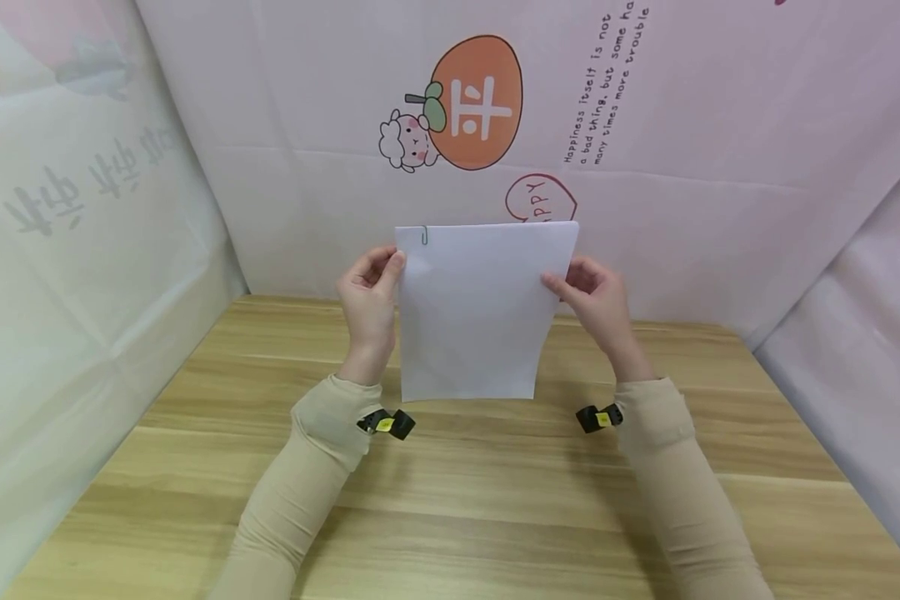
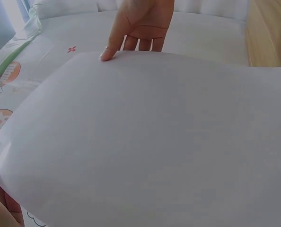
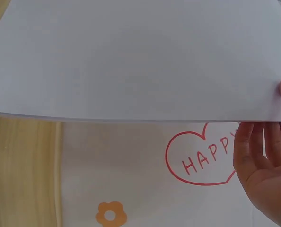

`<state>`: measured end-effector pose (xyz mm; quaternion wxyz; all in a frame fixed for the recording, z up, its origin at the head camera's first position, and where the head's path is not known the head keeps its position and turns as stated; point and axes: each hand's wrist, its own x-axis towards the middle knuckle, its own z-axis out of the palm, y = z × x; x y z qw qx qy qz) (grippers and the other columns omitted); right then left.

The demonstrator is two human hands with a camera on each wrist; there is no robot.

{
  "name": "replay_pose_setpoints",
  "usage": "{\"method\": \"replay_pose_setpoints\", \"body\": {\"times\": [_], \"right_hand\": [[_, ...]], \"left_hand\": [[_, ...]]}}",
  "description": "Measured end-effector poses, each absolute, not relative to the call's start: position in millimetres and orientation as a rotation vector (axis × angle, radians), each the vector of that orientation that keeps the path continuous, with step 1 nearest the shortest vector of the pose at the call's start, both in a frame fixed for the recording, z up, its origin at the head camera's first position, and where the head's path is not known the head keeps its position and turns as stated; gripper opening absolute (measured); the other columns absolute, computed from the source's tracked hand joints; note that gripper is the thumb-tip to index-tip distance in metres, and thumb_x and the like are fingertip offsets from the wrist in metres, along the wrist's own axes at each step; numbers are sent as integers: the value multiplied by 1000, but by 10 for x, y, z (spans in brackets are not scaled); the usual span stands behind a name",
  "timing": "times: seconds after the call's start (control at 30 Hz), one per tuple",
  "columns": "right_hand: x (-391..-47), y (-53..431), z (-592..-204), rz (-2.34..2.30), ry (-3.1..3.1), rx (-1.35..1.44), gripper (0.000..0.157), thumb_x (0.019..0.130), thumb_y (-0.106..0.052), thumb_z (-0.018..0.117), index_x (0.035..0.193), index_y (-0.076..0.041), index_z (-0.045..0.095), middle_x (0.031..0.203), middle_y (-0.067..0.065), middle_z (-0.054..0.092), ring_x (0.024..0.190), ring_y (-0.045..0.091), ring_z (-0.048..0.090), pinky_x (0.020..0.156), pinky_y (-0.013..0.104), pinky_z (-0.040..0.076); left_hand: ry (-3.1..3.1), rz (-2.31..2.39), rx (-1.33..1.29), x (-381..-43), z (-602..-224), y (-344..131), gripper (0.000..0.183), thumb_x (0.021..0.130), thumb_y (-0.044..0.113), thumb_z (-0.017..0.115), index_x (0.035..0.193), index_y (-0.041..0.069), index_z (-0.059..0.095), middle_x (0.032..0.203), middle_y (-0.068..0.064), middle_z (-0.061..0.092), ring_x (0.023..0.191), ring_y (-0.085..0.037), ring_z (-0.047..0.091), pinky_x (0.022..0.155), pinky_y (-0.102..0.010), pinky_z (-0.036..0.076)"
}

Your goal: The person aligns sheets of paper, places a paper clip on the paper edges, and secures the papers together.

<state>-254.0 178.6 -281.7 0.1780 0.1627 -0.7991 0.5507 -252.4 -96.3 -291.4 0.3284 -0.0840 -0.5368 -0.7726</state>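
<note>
White paper (image 1: 476,317), seemingly a thin stack judging by its edge in the right wrist view, is held up above the table. A green paper clip (image 1: 424,236) sits on its top edge near the left corner. My left hand (image 1: 371,292) pinches the left edge just below that corner, thumb in front. On the other side my right hand (image 1: 596,300) pinches the right edge, with its thumb on the front face and its fingers behind. In the left wrist view the paper (image 2: 145,137) covers most of the picture.
Below lies a wood-grain table (image 1: 450,500). A pale printed cloth (image 1: 307,167) with an orange fruit drawing and lettering hangs behind it, and more cloth hangs at both sides. Each wrist wears a small black camera (image 1: 401,424).
</note>
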Motion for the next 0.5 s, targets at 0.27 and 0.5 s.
{"method": "replay_pose_setpoints", "body": {"times": [0.27,0.5], "right_hand": [[-2520,1827,-2939,1585,-2377,501,33,88,-18,68,113,2,61,92,-3,66,83,14,61,72,23,54],[-2523,1856,-3012,1563,-2485,577,40,90,-16,66,126,-1,57,116,19,65,91,9,64,80,34,55]], "left_hand": [[-1409,-2011,-219,-2522,-2934,-965,22,84,5,70,95,-13,63,75,6,62,68,-7,53,62,-17,43],[-1401,-2015,-235,-2518,-2930,-957,19,84,6,70,95,-10,64,78,5,62,70,-8,54,64,-17,44]]}}
